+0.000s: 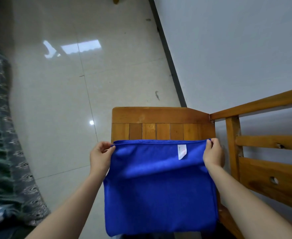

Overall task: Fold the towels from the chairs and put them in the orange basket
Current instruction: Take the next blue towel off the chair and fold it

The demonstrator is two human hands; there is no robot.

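A blue towel (159, 187) with a white label near its upper right lies over the seat of a wooden chair (159, 121). My left hand (100, 156) pinches its upper left corner. My right hand (213, 152) pinches the upper right corner. The top edge is stretched straight between both hands, with a doubled layer showing along it. The towel's lower part hangs toward me over the seat. No orange basket is in view.
The chair's slatted wooden back (266, 152) stands to the right against a white wall (236, 49). Glossy pale floor tiles (64, 100) spread to the left. A patterned grey-green fabric (1, 152) runs along the left edge.
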